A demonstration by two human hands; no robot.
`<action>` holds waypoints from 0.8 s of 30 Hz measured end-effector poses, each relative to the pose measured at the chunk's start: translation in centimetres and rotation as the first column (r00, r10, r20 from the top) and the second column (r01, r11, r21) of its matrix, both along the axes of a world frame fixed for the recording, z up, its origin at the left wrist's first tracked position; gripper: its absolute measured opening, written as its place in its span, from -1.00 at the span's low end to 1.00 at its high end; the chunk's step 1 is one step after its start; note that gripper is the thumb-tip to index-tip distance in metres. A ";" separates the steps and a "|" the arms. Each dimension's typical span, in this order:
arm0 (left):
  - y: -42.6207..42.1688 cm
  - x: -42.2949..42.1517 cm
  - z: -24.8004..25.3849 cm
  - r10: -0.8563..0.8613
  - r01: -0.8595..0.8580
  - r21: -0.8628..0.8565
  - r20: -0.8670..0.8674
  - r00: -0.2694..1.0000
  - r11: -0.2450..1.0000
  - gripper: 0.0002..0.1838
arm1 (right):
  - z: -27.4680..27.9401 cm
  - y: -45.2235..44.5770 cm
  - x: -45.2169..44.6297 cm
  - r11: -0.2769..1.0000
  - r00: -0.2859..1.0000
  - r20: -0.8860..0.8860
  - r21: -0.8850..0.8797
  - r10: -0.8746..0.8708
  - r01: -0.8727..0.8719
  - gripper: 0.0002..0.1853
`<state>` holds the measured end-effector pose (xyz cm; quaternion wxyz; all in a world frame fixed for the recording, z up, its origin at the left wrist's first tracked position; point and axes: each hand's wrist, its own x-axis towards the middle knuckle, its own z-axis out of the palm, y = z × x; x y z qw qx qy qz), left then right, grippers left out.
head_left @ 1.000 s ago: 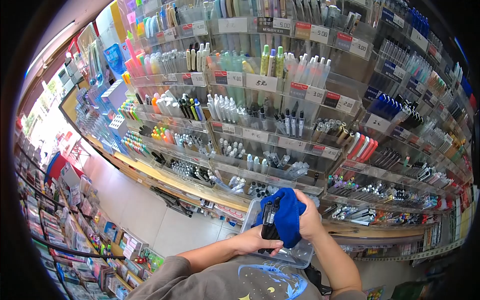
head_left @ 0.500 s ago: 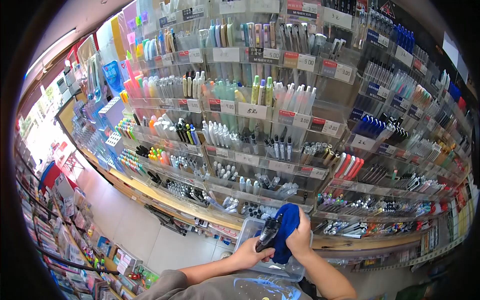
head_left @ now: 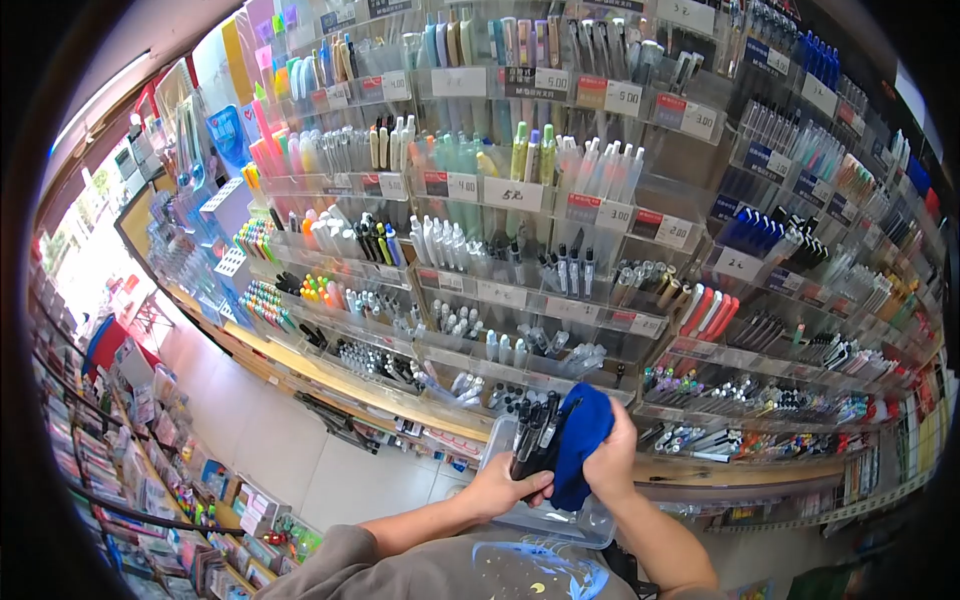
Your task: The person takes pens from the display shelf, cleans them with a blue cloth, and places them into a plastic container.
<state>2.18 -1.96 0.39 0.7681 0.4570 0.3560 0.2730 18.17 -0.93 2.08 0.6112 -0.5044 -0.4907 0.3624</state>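
My left hand (head_left: 503, 488) is wrapped round a bundle of dark pens (head_left: 537, 436), which stand tilted upward out of the fist. In my right hand (head_left: 611, 455) is a blue cloth (head_left: 581, 445), bunched up and pressed close to the right side of the pens. Below both hands, against my body, is a clear plastic box (head_left: 590, 527); the hands and cloth hide most of its inside.
A tall rack of clear tiers (head_left: 470, 285) full of pens rises in front of me, with price tags along its edges. A wooden ledge (head_left: 400, 397) runs beneath it. At the lower left stand shelves of goods (head_left: 190, 500), beside the tiled floor (head_left: 330, 462).
The pens have turned more upright and fanned apart in my left hand. The blue cloth and my right hand have shifted slightly up and right. The view has tipped a little.
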 end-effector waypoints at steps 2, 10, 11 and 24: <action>0.0 0.0 0.4 -0.032 0.033 -0.009 0.006 0.999 0.999 -0.82 | -0.2 0.4 0.5 0.997 0.996 -0.057 0.037 -0.068 0.070 -0.80; 0.3 -0.5 0.6 -0.096 0.170 -0.192 0.346 0.933 0.966 -0.78 | 1.3 1.4 3.2 0.918 0.517 -0.831 -0.018 0.206 -0.395 -0.56; 0.4 -0.6 0.4 -0.102 0.189 -0.210 0.367 0.925 0.959 -0.74 | 1.2 1.3 3.4 0.869 0.472 -0.824 0.050 0.315 -0.492 -0.58; 0.4 0.1 -0.4 -0.248 0.297 -0.176 0.256 0.934 0.938 -0.79 | 0.3 0.5 1.0 0.906 0.850 -0.467 -0.204 0.244 -0.372 -0.62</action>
